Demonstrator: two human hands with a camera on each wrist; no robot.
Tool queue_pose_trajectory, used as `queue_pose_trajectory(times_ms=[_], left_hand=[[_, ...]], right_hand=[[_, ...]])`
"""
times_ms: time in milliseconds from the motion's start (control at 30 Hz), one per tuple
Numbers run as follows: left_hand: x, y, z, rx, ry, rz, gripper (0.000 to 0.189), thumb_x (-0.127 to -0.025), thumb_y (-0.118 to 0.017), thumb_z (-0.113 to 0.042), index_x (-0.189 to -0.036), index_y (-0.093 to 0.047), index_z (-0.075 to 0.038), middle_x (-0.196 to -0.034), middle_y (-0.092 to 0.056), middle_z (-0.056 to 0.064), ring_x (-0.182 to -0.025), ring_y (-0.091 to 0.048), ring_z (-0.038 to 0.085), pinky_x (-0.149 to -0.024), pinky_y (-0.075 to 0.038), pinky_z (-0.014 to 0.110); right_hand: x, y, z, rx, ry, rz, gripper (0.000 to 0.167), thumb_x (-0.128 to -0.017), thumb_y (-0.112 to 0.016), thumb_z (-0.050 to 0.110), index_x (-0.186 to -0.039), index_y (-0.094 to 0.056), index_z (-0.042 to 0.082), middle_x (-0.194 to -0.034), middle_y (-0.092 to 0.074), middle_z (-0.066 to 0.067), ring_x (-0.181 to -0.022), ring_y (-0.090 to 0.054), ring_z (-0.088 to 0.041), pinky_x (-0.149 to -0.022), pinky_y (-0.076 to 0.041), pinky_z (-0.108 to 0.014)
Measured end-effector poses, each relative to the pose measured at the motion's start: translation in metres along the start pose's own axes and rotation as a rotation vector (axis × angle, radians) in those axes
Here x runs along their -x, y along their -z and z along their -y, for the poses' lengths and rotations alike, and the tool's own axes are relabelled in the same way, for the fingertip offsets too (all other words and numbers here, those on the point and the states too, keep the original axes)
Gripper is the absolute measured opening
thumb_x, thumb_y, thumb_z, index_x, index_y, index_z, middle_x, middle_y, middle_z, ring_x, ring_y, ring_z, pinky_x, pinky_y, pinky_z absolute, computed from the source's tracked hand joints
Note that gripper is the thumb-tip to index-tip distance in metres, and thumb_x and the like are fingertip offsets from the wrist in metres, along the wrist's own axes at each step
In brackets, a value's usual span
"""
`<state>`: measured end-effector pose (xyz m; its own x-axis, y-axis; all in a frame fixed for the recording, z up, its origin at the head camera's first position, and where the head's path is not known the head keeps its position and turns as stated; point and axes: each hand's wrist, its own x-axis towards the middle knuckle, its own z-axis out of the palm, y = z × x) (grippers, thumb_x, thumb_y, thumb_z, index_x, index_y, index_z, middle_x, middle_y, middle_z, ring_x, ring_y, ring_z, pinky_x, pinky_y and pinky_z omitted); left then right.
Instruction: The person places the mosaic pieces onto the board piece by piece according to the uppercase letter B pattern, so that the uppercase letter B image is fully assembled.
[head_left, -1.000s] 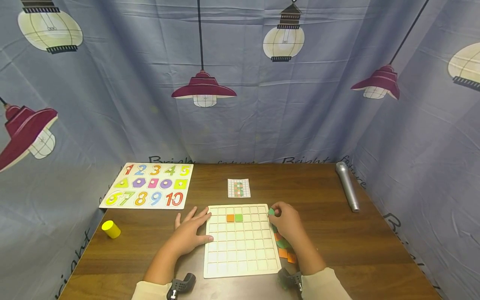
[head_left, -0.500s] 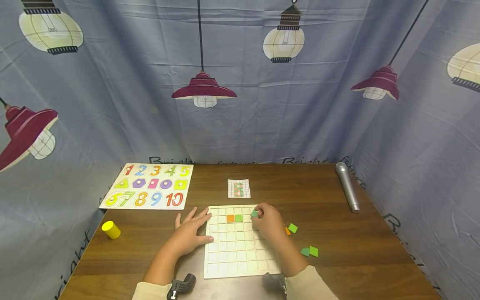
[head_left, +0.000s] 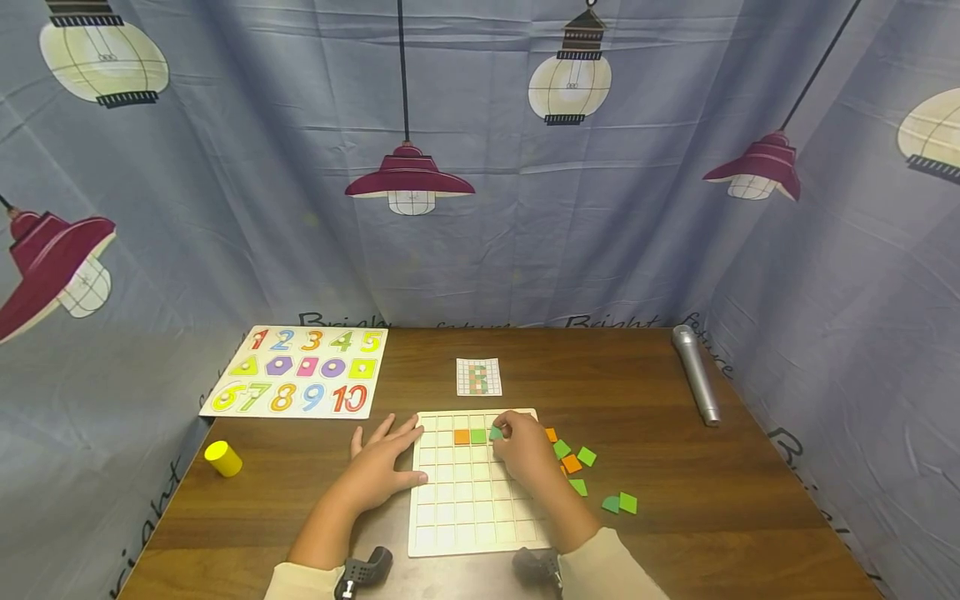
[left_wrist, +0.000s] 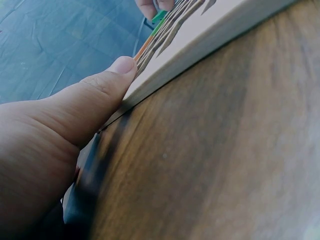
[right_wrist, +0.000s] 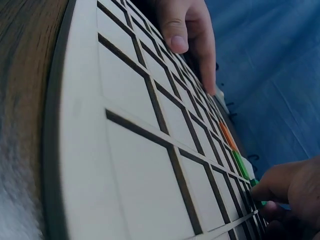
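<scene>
A pale wooden grid board (head_left: 450, 508) lies flat on the table. My left hand (head_left: 378, 467) is spread along its left edge, thumb and fingertips on the rim; the left wrist view shows that thumb (left_wrist: 100, 95) against the board's side. In an upper row sit an orange square tile (head_left: 461, 437) and, to its right, a light green square tile (head_left: 478, 436). My right hand (head_left: 521, 450) pinches a dark green tile (head_left: 496, 433) between thumb and fingers at the cell right of the light green one. Fingers partly cover this tile's outline.
Loose orange and green tiles (head_left: 572, 463) lie right of the board, some behind the right forearm. Behind the board is a small pattern card (head_left: 478, 377). A number-and-shape puzzle board (head_left: 292, 371), a yellow cylinder (head_left: 222, 458) and a silver microphone-like rod (head_left: 696, 375) stand farther out.
My right hand has carried the dark green tile leftward from the board's right edge to beside the light green tile, uncovering loose tiles. The left hand has stayed in place.
</scene>
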<state>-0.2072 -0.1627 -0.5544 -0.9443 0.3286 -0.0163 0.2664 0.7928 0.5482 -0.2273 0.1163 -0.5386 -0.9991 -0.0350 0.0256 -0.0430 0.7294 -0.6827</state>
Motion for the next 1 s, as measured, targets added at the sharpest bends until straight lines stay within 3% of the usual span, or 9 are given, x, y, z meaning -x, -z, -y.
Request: queue_pose_trajectory(times_ms=[400,833,1000], left_hand=[[0.001,0.000,-0.001,0.007,0.002,0.000,0.082,-0.086,-0.083,-0.048,-0.157,-0.051,-0.022,-0.170,-0.035,-0.005,-0.162,-0.018,0.037,-0.118,0.011,0.076],[0.000,0.001,-0.001,0.010,0.009,-0.001,0.082,-0.085,-0.084,-0.047,-0.156,-0.052,-0.022,-0.170,-0.034,-0.005,-0.162,-0.018,0.037,-0.118,0.011,0.077],[0.000,0.000,-0.001,0.009,0.015,0.008,0.082,-0.085,-0.083,-0.048,-0.156,-0.052,-0.022,-0.170,-0.035,-0.005,-0.162,-0.018,0.038,-0.118,0.012,0.077]], right_hand=[[0.000,0.000,0.000,0.029,0.024,0.036,0.027,-0.088,-0.074,0.002,-0.112,-0.077,0.013,-0.108,-0.067,-0.004,-0.097,-0.063,-0.020,-0.086,-0.057,-0.040],[-0.001,0.001,-0.004,0.033,0.045,0.064,0.029,-0.089,-0.074,0.003,-0.116,-0.076,0.014,-0.110,-0.068,-0.004,-0.101,-0.064,-0.021,-0.090,-0.058,-0.043],[0.001,0.006,-0.012,0.001,0.056,0.037,0.030,-0.090,-0.071,0.005,-0.118,-0.075,0.014,-0.107,-0.065,-0.001,-0.095,-0.061,-0.017,-0.081,-0.055,-0.035]])
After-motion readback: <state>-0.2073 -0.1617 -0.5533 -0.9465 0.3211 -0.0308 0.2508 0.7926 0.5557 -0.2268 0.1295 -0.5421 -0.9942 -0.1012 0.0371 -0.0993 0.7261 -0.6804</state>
